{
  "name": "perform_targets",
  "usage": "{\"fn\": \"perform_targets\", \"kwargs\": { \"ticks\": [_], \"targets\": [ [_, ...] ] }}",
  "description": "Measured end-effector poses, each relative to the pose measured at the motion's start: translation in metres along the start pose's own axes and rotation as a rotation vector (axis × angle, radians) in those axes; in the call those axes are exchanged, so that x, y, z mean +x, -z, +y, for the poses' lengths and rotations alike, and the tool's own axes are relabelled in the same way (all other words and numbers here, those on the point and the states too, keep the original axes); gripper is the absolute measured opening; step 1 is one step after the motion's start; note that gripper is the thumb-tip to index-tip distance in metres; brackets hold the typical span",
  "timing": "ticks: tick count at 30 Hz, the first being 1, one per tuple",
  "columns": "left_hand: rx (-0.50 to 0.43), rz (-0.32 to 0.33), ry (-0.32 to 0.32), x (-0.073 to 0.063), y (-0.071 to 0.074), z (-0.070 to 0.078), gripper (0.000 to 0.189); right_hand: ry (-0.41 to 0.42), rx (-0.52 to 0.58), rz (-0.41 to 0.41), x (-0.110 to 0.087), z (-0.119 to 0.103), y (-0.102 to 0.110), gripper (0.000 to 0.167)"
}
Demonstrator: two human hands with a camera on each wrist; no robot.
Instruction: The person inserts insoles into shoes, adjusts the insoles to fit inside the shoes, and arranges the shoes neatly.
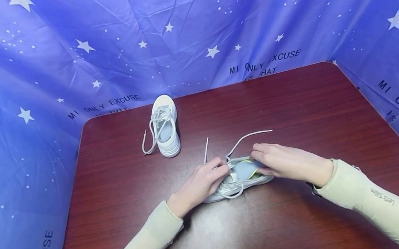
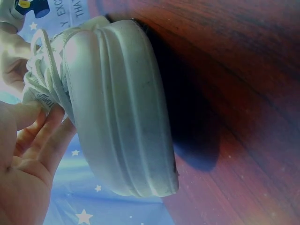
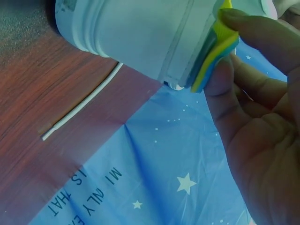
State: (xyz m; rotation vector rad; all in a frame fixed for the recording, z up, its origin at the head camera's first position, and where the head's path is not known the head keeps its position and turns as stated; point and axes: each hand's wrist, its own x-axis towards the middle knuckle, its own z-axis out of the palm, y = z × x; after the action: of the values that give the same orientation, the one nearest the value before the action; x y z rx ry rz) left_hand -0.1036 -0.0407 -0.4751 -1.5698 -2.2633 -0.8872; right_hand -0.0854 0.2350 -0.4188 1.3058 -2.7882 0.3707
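A white lace-up sneaker (image 1: 259, 180) lies on the table with its toe to the left and its heel to the right. My left hand (image 1: 200, 181) pinches its tongue (image 2: 42, 100), beside the loosened laces (image 2: 54, 77). At the heel, my right hand (image 1: 285, 160) pinches an insole (image 1: 245, 170) between thumb and fingers. The insole is grey-blue on top, and its yellow and blue edge (image 3: 216, 56) stands above the shoe collar in the right wrist view. The front of the insole is hidden inside the shoe.
Another white sneaker (image 1: 170, 147) stands at the back left with its lace hanging over one side. Loose lace ends (image 1: 250, 134) stretch out behind the nearer shoe. A blue star-printed curtain (image 1: 187, 37) hangs around the dark red wooden table (image 1: 296, 102).
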Motion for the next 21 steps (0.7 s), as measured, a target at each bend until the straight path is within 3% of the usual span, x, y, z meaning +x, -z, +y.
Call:
{"fn": "perform_targets", "kwargs": {
  "ticks": [21],
  "targets": [
    [-0.005, -0.006, 0.008, 0.0007, 0.0004, 0.0006, 0.005, -0.003, -0.019, 0.007, 0.0031, 0.0001, -0.0099, 0.029]
  ]
}}
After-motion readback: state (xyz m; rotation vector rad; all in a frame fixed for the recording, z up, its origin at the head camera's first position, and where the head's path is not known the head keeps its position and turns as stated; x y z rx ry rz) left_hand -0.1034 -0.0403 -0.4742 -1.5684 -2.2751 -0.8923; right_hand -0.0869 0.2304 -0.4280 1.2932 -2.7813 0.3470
